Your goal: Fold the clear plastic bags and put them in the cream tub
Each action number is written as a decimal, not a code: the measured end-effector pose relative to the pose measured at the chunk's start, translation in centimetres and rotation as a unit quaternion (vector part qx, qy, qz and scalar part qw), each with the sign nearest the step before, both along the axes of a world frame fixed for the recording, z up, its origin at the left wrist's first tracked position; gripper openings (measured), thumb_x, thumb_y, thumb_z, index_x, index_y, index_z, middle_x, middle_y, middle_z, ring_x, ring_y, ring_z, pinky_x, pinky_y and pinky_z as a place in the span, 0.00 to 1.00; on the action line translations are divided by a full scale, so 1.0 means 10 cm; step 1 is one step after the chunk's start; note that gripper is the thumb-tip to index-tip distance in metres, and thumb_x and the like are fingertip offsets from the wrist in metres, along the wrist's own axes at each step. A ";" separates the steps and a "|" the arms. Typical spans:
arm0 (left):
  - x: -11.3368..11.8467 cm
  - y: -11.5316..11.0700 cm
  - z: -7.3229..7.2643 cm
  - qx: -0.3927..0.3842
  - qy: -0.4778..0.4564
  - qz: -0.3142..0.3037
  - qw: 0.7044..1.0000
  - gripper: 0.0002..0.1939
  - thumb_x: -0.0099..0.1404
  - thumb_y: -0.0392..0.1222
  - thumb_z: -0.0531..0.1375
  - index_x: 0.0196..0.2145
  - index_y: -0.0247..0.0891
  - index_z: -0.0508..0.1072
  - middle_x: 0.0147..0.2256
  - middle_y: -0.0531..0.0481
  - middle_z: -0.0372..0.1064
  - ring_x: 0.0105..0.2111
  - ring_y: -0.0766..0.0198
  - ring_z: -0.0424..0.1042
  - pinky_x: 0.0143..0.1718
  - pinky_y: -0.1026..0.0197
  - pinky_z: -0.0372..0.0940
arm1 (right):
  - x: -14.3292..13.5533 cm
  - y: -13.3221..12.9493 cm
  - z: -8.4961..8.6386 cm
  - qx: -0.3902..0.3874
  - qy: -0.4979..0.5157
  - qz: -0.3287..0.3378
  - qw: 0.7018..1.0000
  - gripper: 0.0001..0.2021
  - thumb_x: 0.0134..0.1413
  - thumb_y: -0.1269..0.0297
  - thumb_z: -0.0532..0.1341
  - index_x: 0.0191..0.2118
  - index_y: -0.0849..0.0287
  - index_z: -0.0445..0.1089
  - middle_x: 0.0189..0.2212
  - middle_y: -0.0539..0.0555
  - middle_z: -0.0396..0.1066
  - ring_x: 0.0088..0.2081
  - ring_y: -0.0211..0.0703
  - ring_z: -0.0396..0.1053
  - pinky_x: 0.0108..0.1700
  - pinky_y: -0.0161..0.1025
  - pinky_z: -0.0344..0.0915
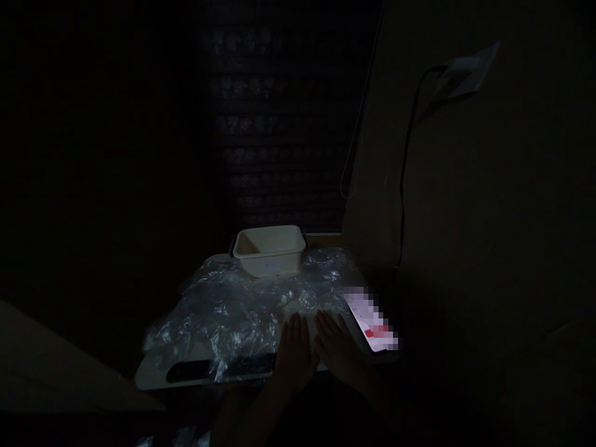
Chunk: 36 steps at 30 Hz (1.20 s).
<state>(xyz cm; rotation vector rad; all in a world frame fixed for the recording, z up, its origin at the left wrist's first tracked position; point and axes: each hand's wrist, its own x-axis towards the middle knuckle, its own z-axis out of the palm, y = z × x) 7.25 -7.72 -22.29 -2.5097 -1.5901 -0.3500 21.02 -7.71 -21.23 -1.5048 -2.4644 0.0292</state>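
Note:
The view is very dark. My left hand [295, 349] lies flat, fingers stretched forward, near the front of a small white table [153, 371]. Beside it on the right, my right hand [336, 344] rests palm down with its fingers extended, the two thumbs close together. Both hands lie on or against crumpled clear plastic [242, 310] that covers much of the table. Whether something thin lies beneath the palms is too dark to tell. A lit phone [367, 320], its screen partly blurred out, is to the right of my right hand.
A white rectangular tub [270, 264] with dark side handles stands at the back of the table. Behind it hangs a dark blind [279, 149] with a thin cord. A black cable [404, 174] runs down the right wall from an outlet [465, 74].

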 end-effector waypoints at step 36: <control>-0.02 0.03 0.01 0.019 0.010 -0.047 0.999 0.24 0.59 0.45 0.39 0.49 0.26 0.52 0.50 0.37 0.49 0.51 0.56 0.45 0.48 0.53 0.44 | -0.01 -0.02 0.01 -0.003 0.004 -0.034 0.999 0.23 0.52 0.58 0.37 0.52 0.64 0.47 0.52 0.57 0.47 0.53 0.43 0.41 0.52 0.48 0.35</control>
